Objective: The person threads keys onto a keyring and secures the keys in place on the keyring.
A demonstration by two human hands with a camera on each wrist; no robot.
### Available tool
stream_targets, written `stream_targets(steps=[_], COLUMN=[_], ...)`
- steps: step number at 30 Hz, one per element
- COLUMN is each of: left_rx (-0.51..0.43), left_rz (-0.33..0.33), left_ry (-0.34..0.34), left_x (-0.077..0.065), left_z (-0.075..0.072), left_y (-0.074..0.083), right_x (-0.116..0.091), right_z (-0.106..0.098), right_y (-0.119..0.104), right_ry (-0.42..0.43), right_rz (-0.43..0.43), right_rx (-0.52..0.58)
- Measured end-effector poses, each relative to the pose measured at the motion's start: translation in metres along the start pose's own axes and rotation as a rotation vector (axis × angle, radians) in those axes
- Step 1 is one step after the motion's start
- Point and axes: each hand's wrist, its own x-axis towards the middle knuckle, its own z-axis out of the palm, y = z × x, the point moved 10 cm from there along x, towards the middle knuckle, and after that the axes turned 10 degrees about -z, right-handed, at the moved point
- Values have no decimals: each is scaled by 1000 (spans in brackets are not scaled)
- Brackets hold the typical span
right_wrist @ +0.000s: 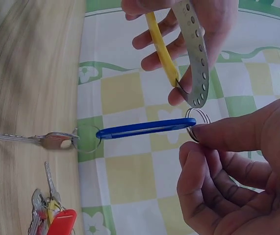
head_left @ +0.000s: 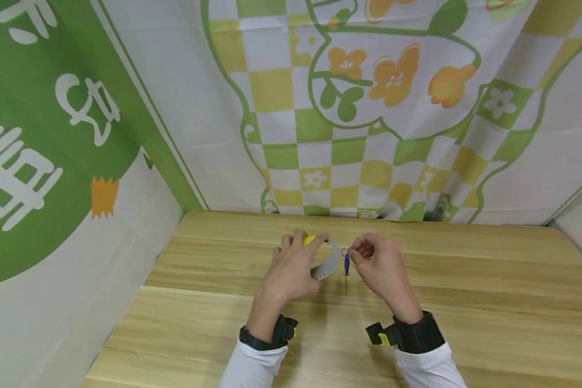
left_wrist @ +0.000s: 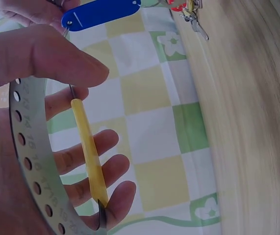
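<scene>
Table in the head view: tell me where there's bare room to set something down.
Bare table lies between the left hand and left backdrop, and from the right hand to the table's right end. Crowded: between the hands, with the perforated metal strip, rings, blue tag and key.

A bunch of keys (right_wrist: 51, 207) with a red tag (right_wrist: 63, 223) is seen against the wood-grained, round-cornered counter (head_left: 465, 280), though whether it is supported there cannot be told.

There are two wristbands (head_left: 421, 332), one metal band (left_wrist: 32, 147), one blue tag (right_wrist: 144, 129), one red tag (right_wrist: 62, 223) and at least two keys (right_wrist: 56, 140).
</scene>
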Motion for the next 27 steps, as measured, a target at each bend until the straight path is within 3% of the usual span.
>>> stream_targets(steps=[12,27], left_rx=[36,83], left_rz=[26,43], left_ry=[7,44], left_x=[-2,-2], left_z=[-1,-3], left_y=[5,8], right_x=[1,-2], right_z=[-1,11], right_y=[-5,6], right_ry=[17,-77], right_rz=[-28,95], right_rx=[-7,77])
